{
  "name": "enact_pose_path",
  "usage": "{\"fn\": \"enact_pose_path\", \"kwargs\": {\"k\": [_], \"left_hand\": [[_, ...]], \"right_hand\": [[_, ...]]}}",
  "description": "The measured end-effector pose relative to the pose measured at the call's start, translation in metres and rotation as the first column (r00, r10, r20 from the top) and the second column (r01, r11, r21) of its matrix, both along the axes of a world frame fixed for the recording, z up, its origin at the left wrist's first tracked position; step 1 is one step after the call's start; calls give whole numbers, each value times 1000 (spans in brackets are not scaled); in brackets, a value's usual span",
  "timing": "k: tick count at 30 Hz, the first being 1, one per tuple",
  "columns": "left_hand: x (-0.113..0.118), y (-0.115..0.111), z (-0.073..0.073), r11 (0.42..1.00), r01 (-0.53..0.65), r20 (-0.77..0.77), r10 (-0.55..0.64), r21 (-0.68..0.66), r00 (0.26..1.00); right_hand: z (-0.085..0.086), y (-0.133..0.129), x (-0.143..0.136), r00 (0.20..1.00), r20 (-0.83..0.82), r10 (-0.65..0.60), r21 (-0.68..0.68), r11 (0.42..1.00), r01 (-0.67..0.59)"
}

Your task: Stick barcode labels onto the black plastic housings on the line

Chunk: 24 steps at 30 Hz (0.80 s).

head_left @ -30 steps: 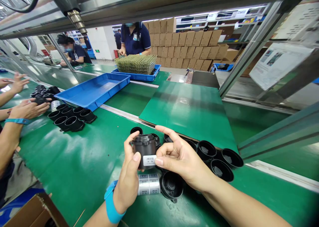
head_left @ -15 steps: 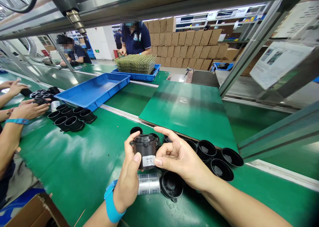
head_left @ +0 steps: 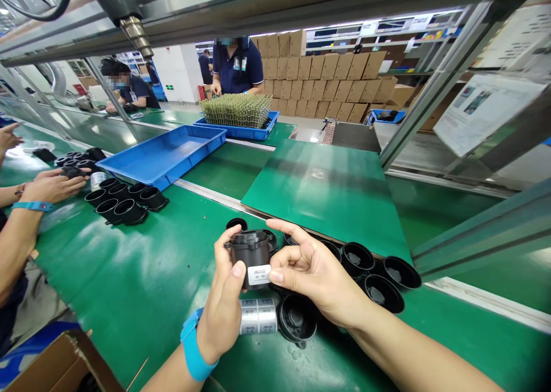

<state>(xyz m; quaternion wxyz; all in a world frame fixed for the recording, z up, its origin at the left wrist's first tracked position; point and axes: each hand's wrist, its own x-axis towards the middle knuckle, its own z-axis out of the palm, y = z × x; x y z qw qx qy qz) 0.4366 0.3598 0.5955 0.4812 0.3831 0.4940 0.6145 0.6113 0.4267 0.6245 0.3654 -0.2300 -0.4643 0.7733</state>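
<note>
My left hand (head_left: pixel 222 309), with a blue wristband, is wrapped round a black plastic cylindrical housing (head_left: pixel 251 253), thumb on its near side. On the housing's lower front lies a silver-white printed label (head_left: pixel 258 275). My right hand (head_left: pixel 316 277) pinches the label's right edge between thumb and a bent finger, while its index finger points out to the left above. Below the housing, a roll of silver labels (head_left: pixel 258 316) rests on the green mat (head_left: pixel 172 300). An open black housing (head_left: pixel 297 318) stands right beside the roll.
Several black housings (head_left: pixel 383 292) stand to the right, others (head_left: pixel 129 209) on the left. A co-worker's hand (head_left: pixel 54 186) handles a black part there. Beyond are a blue tray (head_left: pixel 163 159) and a raised green board (head_left: pixel 318 179). A metal post (head_left: pixel 482 231) slants at right.
My hands keep the same grip, and the label sits a little straighter and more face-on. At far left, a co-worker's upper hand has drawn away to the left.
</note>
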Motion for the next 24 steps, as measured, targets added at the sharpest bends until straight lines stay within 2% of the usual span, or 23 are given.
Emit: {"fn": "enact_pose_path", "kwargs": {"k": [3, 10, 18, 24], "left_hand": [[-1, 0, -3, 999, 38, -107, -34, 33, 994], [-5, 3, -15, 997, 60, -143, -51, 56, 988], [-4, 3, -15, 996, 63, -130, -55, 58, 990], [-4, 3, -15, 993, 74, -179, -57, 92, 982]], "right_hand": [[-1, 0, 0, 1000, 14, -7, 18, 1000, 7], [-2, 0, 1, 1000, 21, 1, 18, 1000, -2], [-2, 0, 0, 1000, 26, -10, 32, 999, 9], [-2, -2, 0, 999, 30, -11, 37, 999, 10]]}}
